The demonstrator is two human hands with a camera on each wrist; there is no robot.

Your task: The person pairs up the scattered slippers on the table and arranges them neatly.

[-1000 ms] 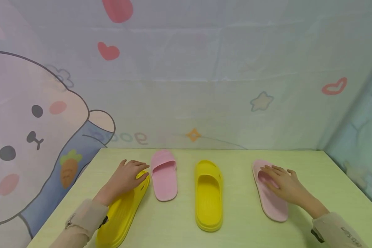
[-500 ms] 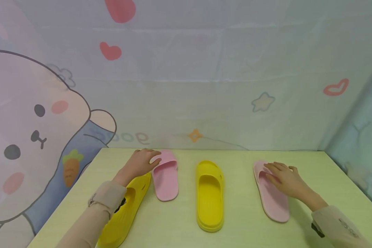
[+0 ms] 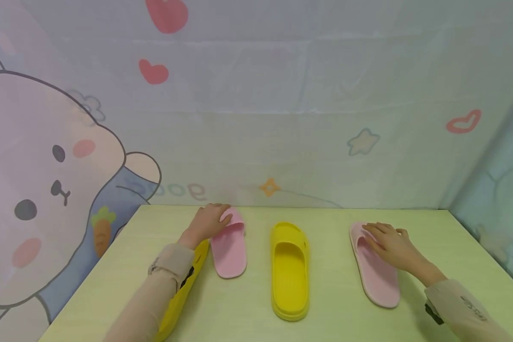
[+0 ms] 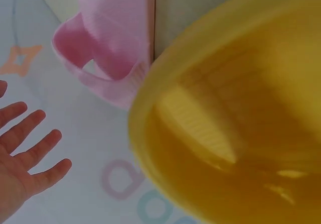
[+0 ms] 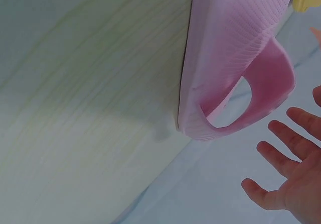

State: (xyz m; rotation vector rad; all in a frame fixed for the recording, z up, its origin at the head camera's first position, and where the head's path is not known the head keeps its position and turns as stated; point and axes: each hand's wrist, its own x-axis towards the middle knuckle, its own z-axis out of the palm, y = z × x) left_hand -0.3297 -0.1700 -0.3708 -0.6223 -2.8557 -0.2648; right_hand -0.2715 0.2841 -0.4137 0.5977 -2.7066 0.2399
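In the head view, my left hand (image 3: pixel 207 222) hovers over the upper left side of a pink slipper (image 3: pixel 229 256). Its fingers are spread and apart from that slipper (image 4: pixel 115 18) in the left wrist view. Beneath my left forearm lies a yellow slipper (image 3: pixel 175 304), partly covered by the sleeve; it looms large in the left wrist view. At the right, my right hand (image 3: pixel 395 244) is held above the strap of another pink slipper (image 3: pixel 380 285). The right wrist view shows those fingers spread, with a gap to the slipper (image 5: pixel 241 23).
A second yellow slipper (image 3: pixel 289 285) lies between the two pink ones, toe toward the back. All rest on a pale wooden table (image 3: pixel 329 266). Behind it hangs a printed cloth (image 3: pixel 256 95) with hearts, a star and a cartoon animal.
My left hand has moved right and away from me, from above the left yellow slipper to the left pink one. My right hand has barely moved, and the slippers lie where they were.
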